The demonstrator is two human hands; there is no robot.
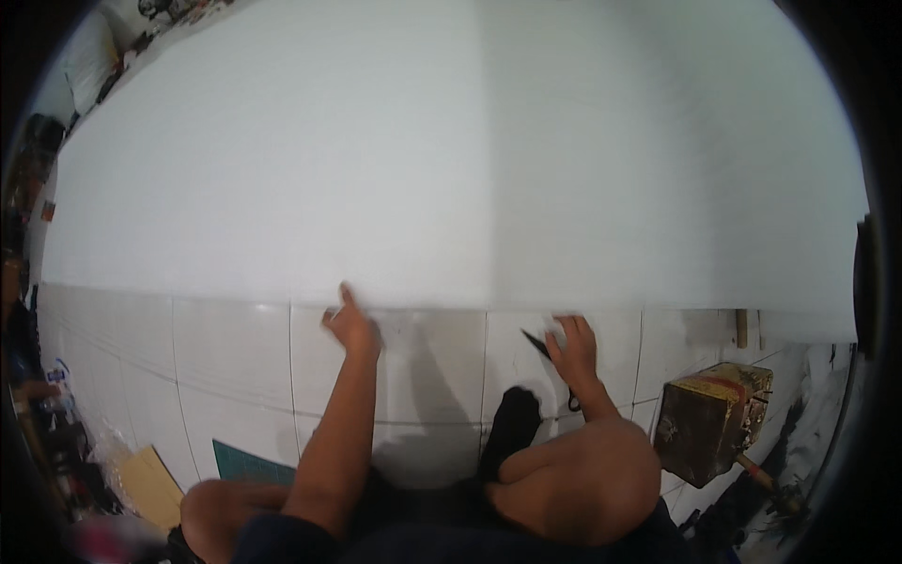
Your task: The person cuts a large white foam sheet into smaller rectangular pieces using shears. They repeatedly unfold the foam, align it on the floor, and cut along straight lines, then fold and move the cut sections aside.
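The broad, smooth white sheet (282, 160) lies ahead of your fingers, its long near edge running left-right. Your left hand (353, 329), nearer, extends one finger over that edge, pinch indeterminable; your right hand (577, 354) grasps slim black metal-looking scissors (537, 344) angled forward-left.

Free space spans the wide, flat white sheet (310, 169); a bent bare knee (622, 465) and scuffed brown box (693, 430) obstruct lower right.

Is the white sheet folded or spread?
Spread: the white sheet lies broad over the tiled floor, its near edge reaching across most of the view. Whether any part is doubled, I cannot tell.
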